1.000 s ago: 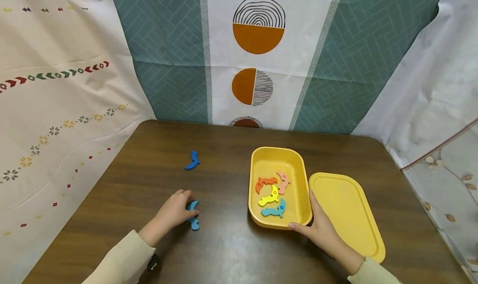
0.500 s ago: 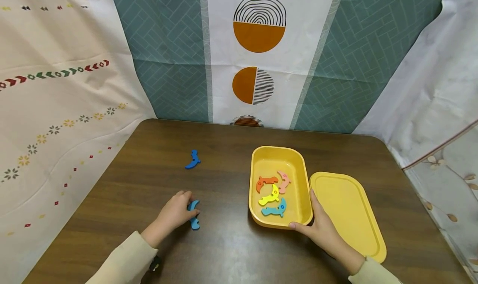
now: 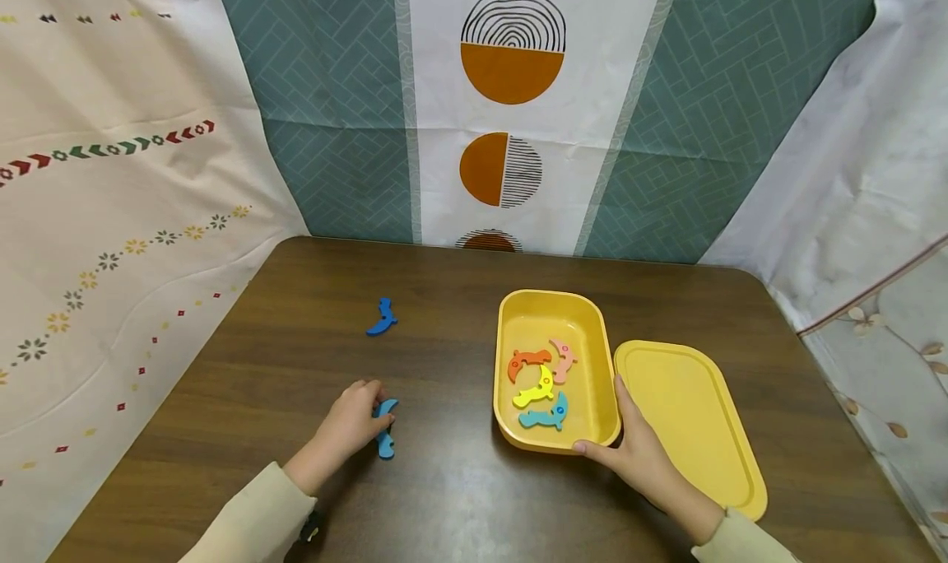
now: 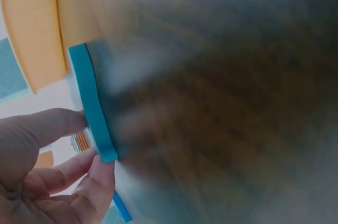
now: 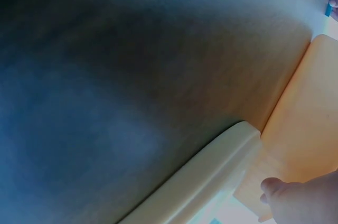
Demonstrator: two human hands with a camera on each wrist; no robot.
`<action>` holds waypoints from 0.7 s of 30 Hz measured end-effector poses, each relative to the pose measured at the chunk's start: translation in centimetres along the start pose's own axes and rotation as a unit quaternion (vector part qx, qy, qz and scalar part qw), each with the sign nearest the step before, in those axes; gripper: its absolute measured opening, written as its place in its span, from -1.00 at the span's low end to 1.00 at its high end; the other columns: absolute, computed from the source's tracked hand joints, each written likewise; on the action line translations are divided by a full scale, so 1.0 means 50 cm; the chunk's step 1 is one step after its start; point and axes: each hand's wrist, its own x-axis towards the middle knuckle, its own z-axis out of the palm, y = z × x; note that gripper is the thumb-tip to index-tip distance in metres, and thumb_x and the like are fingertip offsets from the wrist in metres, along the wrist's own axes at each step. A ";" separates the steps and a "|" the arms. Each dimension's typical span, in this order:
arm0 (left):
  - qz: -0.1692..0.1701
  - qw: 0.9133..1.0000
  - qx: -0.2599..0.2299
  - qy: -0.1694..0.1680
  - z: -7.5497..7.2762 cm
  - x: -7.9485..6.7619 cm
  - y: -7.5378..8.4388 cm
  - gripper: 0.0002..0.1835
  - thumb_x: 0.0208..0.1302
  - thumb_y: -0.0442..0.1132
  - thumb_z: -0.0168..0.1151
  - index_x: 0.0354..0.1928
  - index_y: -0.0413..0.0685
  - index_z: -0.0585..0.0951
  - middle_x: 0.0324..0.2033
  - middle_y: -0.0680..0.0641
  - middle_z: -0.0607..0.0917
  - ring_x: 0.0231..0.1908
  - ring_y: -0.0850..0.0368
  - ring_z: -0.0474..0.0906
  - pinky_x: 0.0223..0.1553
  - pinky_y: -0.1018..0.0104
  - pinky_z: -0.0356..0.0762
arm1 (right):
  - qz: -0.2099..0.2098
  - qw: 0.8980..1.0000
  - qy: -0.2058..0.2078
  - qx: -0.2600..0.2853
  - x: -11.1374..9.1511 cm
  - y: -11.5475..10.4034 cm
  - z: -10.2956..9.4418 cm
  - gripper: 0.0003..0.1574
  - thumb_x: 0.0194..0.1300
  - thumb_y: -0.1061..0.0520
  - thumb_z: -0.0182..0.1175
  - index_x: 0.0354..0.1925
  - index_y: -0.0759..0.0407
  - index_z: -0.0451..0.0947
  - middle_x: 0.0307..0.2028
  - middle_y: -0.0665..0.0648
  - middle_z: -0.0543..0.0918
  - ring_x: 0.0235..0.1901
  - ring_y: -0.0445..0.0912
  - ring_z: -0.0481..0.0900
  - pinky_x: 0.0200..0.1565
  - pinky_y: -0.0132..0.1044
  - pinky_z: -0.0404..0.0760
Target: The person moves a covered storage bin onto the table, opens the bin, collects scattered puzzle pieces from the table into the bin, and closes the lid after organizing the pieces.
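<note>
My left hand pinches a flat light blue bird-shaped piece between thumb and fingers, low over the brown table. In the left wrist view this light blue piece stands on edge, thumb on one side and fingertips at its lower end. My right hand holds the near right corner of a yellow box, thumb along the front wall and fingers along the right side. Inside the box lie an orange piece, a pink piece, a yellow piece and a teal piece of similar shape.
A dark blue piece of the same kind lies farther back on the table, left of the box. The yellow lid lies flat beside the box, partly behind my right hand. Patterned cloth hangs around the table's edges.
The light blue piece in my left hand has turned slightly, its upper tip leaning to the right. My right hand and the box have stayed in place.
</note>
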 end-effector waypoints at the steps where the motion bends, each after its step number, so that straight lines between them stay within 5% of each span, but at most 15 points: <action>1: 0.000 1.000 0.000 0.000 0.000 0.000 0.000 -0.78 0.01 -0.36 0.42 -0.39 -0.24 0.53 -0.47 -0.10 0.51 -0.45 0.09 0.43 -0.42 0.23 0.47 | 0.001 1.000 0.000 0.000 0.000 0.000 0.000 0.47 0.01 -0.14 0.43 0.47 0.34 -0.33 0.45 0.43 -0.12 0.41 0.32 -0.06 0.31 0.22 0.07; 21: -0.004 0.999 -0.052 0.000 -0.001 0.001 0.002 -0.81 0.00 -0.38 0.42 -0.37 -0.30 0.60 -0.44 -0.11 0.59 -0.39 0.09 0.52 -0.36 0.22 0.56 | 0.000 1.000 0.002 0.005 0.000 0.000 0.001 0.47 0.01 -0.13 0.44 0.47 0.34 -0.33 0.45 0.42 -0.13 0.41 0.30 -0.07 0.32 0.22 0.07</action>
